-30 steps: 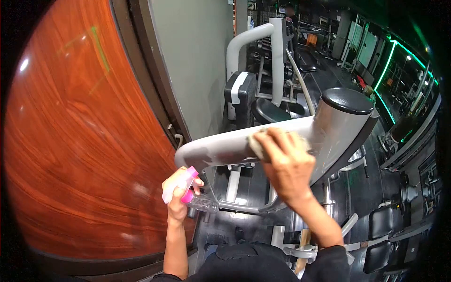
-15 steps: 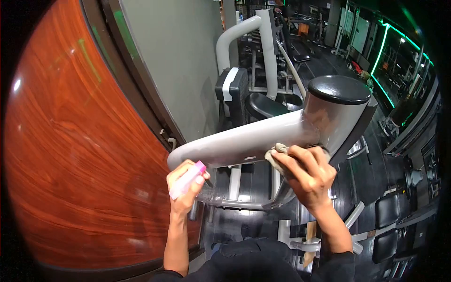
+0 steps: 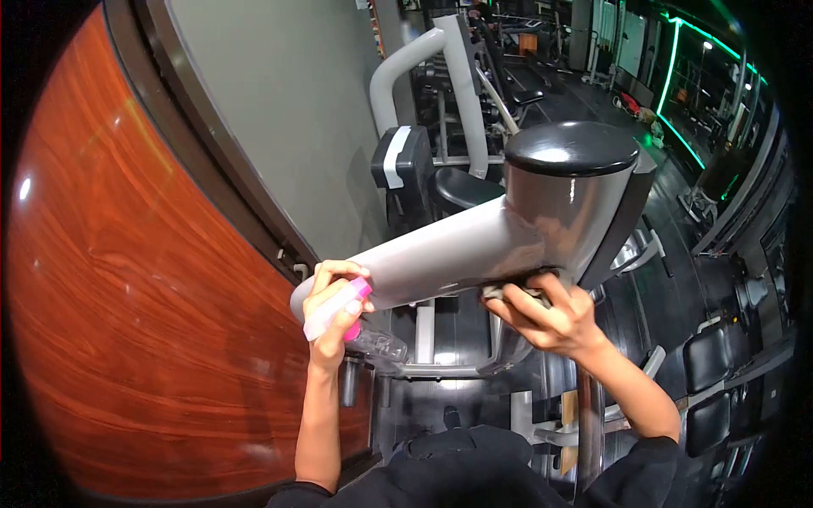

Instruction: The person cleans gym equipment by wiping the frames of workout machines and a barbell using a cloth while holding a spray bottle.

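Right hand [image 3: 555, 317] is gripping a cloth [image 3: 494, 293], holding it at the grey tube's [image 3: 440, 250] lower edge, close to the capped upright [image 3: 563, 203], left hand [image 3: 330, 309] is clutching a spray bottle [image 3: 375, 342] near the tube's left end, cloth sitting lower than one second ago.

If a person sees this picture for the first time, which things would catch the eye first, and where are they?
Probably the glossy wood-grain panel filling the left side, and the thick grey machine frame with its black cap in the centre. Next, perhaps, the pink-and-clear spray bottle in the left grip and the green light strip at upper right.
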`<state>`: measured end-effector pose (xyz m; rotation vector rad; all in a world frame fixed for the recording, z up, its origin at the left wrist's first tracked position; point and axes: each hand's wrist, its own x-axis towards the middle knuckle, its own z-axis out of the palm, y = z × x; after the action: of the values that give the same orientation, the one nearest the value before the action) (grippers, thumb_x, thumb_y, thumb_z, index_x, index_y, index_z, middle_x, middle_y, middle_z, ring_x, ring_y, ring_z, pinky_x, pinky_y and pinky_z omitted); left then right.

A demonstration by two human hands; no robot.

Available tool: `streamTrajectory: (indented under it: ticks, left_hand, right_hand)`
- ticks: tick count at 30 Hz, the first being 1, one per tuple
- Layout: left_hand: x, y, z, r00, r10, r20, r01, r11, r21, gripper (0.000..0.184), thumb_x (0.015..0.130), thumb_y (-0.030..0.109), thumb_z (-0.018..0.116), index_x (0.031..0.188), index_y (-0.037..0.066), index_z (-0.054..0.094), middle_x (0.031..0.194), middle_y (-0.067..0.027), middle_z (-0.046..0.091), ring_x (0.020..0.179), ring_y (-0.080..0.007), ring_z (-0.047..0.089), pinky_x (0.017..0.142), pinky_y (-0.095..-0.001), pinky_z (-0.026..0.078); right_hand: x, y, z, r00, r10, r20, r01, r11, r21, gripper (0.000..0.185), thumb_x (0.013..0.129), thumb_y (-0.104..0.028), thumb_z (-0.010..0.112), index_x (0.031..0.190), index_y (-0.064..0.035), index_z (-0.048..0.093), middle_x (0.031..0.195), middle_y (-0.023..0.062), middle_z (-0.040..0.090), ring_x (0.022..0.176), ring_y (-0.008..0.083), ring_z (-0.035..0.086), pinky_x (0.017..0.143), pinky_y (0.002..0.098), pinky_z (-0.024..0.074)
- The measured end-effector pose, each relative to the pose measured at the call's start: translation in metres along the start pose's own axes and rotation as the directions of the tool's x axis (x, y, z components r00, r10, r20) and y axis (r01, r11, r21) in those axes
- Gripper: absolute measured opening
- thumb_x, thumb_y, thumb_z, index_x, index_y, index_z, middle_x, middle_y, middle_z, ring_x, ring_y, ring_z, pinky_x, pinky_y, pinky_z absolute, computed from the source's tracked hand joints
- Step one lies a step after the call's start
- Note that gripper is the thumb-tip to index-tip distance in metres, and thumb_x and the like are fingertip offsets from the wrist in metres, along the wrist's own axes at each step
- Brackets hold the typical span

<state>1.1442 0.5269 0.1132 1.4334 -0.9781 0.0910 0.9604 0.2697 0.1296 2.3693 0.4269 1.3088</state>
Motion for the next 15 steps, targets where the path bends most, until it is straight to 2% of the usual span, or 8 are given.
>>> streamTrajectory:
  ticks: [3, 5, 9, 10, 12, 13, 14, 15]
  left_hand:
    - [0.002, -0.001, 0.003, 1.000, 0.024, 0.011, -0.024, 0.998, 0.051, 0.047, 0.076, 0.042, 0.061, 0.080, -0.004, 0.067, 0.100, -0.0149, 0.061, 0.084, -0.0169, 0.055, 0.071, -0.0290, 0.045]
    - [0.001, 0.004, 0.009, 1.000, 0.003, -0.004, -0.003, 0.997, 0.071, 0.050, 0.076, 0.043, 0.059, 0.088, -0.005, 0.068, 0.096, -0.0132, 0.062, 0.085, -0.0159, 0.052, 0.073, -0.0295, 0.043]
    - [0.005, 0.011, 0.015, 0.998, 0.063, -0.006, -0.061, 0.983, 0.172, 0.049, 0.077, 0.042, 0.059, 0.088, -0.006, 0.069, 0.095, -0.0133, 0.061, 0.086, -0.0172, 0.053, 0.073, -0.0294, 0.043]
    - [0.007, 0.012, 0.016, 0.998, 0.067, -0.003, -0.065, 0.983, 0.171, 0.049, 0.077, 0.042, 0.059, 0.088, -0.006, 0.069, 0.095, -0.0133, 0.061, 0.086, -0.0172, 0.053, 0.073, -0.0294, 0.043]
    - [0.012, 0.015, 0.015, 0.998, 0.057, 0.027, -0.060, 0.989, 0.137, 0.049, 0.077, 0.041, 0.060, 0.087, -0.006, 0.069, 0.095, -0.0140, 0.061, 0.085, -0.0179, 0.054, 0.071, -0.0285, 0.043]
    - [0.013, 0.025, 0.024, 0.999, -0.024, -0.022, 0.024, 1.000, -0.013, 0.049, 0.077, 0.040, 0.061, 0.088, -0.007, 0.069, 0.095, -0.0147, 0.061, 0.082, -0.0181, 0.055, 0.069, -0.0289, 0.043]
    - [0.016, 0.025, 0.023, 1.000, -0.016, -0.021, 0.015, 1.000, -0.009, 0.049, 0.077, 0.040, 0.061, 0.088, -0.007, 0.069, 0.095, -0.0147, 0.061, 0.082, -0.0181, 0.055, 0.069, -0.0289, 0.043]
    - [0.019, 0.024, 0.021, 1.000, -0.002, 0.007, 0.002, 1.000, -0.005, 0.049, 0.076, 0.040, 0.062, 0.088, -0.007, 0.069, 0.095, -0.0149, 0.061, 0.080, -0.0176, 0.056, 0.069, -0.0291, 0.044]
  right_hand:
    - [0.011, 0.008, -0.006, 0.991, 0.035, -0.128, -0.035, 0.999, 0.003, 0.014, 0.074, -0.022, 0.079, 0.086, -0.0176, 0.076, 0.095, -0.0099, 0.064, 0.070, 0.0110, 0.059, 0.045, 0.0223, 0.0422]
    - [0.015, -0.005, -0.001, 0.996, 0.046, -0.078, -0.045, 0.999, 0.022, 0.019, 0.073, -0.023, 0.078, 0.092, -0.0190, 0.077, 0.096, -0.0094, 0.065, 0.074, 0.0099, 0.061, 0.049, 0.0220, 0.0446]
    - [0.034, -0.036, 0.025, 0.999, 0.018, -0.047, -0.014, 0.997, 0.073, 0.024, 0.078, -0.019, 0.067, 0.101, -0.0141, 0.072, 0.096, -0.0082, 0.060, 0.084, 0.0081, 0.060, 0.046, 0.0192, 0.0436]
    - [0.045, -0.035, 0.020, 1.000, 0.017, -0.014, -0.015, 0.994, 0.105, 0.019, 0.078, -0.019, 0.067, 0.096, -0.0140, 0.071, 0.094, -0.0074, 0.059, 0.082, 0.0083, 0.059, 0.042, 0.0199, 0.0402]
    - [0.056, -0.032, 0.002, 0.988, 0.119, 0.103, -0.131, 0.984, 0.119, 0.025, 0.074, -0.021, 0.072, 0.099, -0.0193, 0.073, 0.096, -0.0076, 0.064, 0.080, 0.0106, 0.061, 0.054, 0.0211, 0.0468]
    - [0.059, -0.027, -0.006, 0.979, 0.171, 0.111, -0.183, 0.977, 0.109, 0.023, 0.075, -0.021, 0.071, 0.098, -0.0199, 0.072, 0.096, -0.0076, 0.064, 0.080, 0.0109, 0.060, 0.054, 0.0214, 0.0471]
    - [0.060, -0.020, -0.013, 0.968, 0.220, 0.118, -0.232, 0.968, 0.099, 0.021, 0.075, -0.021, 0.071, 0.096, -0.0204, 0.072, 0.097, -0.0077, 0.064, 0.079, 0.0112, 0.060, 0.054, 0.0217, 0.0473]
    - [0.061, -0.010, -0.019, 0.969, 0.244, 0.026, -0.245, 0.966, 0.081, 0.013, 0.079, -0.021, 0.068, 0.091, -0.0160, 0.069, 0.092, -0.0075, 0.059, 0.079, 0.0102, 0.057, 0.046, 0.0210, 0.0400]
